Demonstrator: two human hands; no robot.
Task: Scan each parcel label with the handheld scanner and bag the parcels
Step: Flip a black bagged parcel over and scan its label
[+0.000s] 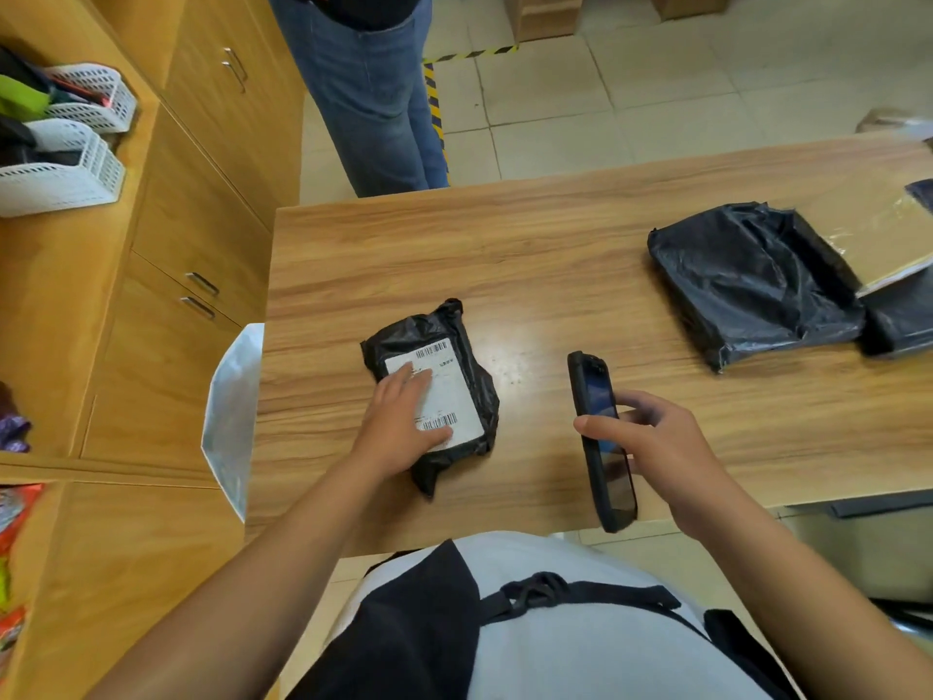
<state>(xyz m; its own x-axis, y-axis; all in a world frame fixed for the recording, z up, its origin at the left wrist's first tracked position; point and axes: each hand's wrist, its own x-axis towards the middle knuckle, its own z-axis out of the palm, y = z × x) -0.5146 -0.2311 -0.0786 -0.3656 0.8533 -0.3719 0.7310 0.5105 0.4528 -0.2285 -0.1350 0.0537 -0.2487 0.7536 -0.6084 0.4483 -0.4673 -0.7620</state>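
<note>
At the far left, two white baskets (70, 184) sit on top of a wooden cabinet (202, 229). A white bag (231, 411) hangs just beside the left edge of the wooden table (530, 260). A second person in jeans (368, 98) stands beyond the table's far left corner.

The wearer's left hand (404, 421) lies flat on a small black parcel (439, 323), which rests on the table near its front left part. The fingers are straight and spread over the near-left portion of the parcel's white label (457, 391). The label faces up, with a barcode showing at its top and another at its bottom.

Just to the right of the parcel, apart from it, the right hand (661, 442) grips the handheld scanner (613, 477). The thumb presses its left edge and the fingers curl round its far side. The scanner is dark, long and tilted on edge above the table's front, with its screen turned toward the left.

Further right and farther back, a larger black parcel (747, 285) lies on the table. A brown padded envelope (878, 240) overlaps its right side, and another dark parcel (903, 320) touches it at the frame's right edge.
</note>
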